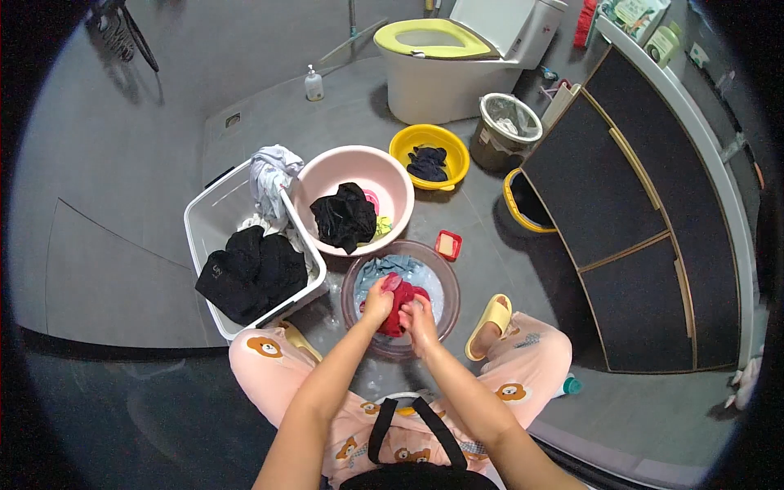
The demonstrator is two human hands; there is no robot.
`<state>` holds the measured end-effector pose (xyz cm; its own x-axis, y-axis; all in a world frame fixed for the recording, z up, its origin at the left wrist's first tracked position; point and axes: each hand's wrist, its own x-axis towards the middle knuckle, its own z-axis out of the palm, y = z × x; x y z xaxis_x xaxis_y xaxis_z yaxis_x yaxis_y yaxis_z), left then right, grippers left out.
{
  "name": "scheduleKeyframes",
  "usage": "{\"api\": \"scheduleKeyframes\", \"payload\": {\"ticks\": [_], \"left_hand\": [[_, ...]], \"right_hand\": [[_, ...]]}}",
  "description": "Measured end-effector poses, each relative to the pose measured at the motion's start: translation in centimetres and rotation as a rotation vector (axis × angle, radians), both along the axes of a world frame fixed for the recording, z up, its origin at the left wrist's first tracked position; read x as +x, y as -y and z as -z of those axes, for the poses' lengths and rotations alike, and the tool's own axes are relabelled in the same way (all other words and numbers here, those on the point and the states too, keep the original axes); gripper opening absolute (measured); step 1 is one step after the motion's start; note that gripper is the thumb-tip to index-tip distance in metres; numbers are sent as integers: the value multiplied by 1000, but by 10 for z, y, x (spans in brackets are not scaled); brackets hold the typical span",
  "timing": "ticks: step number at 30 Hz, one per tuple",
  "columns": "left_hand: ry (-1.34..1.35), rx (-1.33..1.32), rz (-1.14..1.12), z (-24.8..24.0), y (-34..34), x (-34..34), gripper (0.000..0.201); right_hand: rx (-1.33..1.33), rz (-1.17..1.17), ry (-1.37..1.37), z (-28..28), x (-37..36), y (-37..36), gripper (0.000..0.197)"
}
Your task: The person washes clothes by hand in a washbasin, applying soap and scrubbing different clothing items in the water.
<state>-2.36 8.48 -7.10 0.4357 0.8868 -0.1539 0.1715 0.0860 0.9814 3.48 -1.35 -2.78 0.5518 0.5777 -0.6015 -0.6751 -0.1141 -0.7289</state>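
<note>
A wet red cloth [398, 308] is bunched between my two hands over a brownish basin [452, 287] of cloudy, soapy water. My left hand [379, 301] is closed around the cloth's left side, and a bit of it sticks up above the fingers. On the cloth's right side, my right hand [419, 320] has its fingers curled against the fabric. A grey-blue garment [389, 265] lies in the water at the basin's far side. Just right of the basin, a red soap dish [448, 245] holds a pale bar of soap.
A pink basin [402, 175] with dark clothes stands behind; left of it is a white laundry bin [198, 237] piled with clothes. Farther back are a yellow basin [459, 147], a trash can [508, 135] and a toilet [437, 90]. A dark cabinet [637, 269] stands at right.
</note>
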Motion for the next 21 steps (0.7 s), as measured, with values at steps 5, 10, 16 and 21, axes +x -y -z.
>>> {"api": "scheduleKeyframes", "payload": {"ticks": [5, 10, 16, 21], "left_hand": [[-31, 328, 150, -69, 52, 3, 29], [-60, 480, 187, -112, 82, 19, 22], [-514, 280, -105, -62, 21, -6, 30], [-429, 536, 17, -82, 59, 9, 22]], "right_hand": [[90, -117, -649, 1, 45, -21, 44], [301, -31, -852, 73, 63, -3, 54], [227, -22, -537, -1, -1, -23, 21], [218, -105, -638, 16, 32, -18, 23]]}}
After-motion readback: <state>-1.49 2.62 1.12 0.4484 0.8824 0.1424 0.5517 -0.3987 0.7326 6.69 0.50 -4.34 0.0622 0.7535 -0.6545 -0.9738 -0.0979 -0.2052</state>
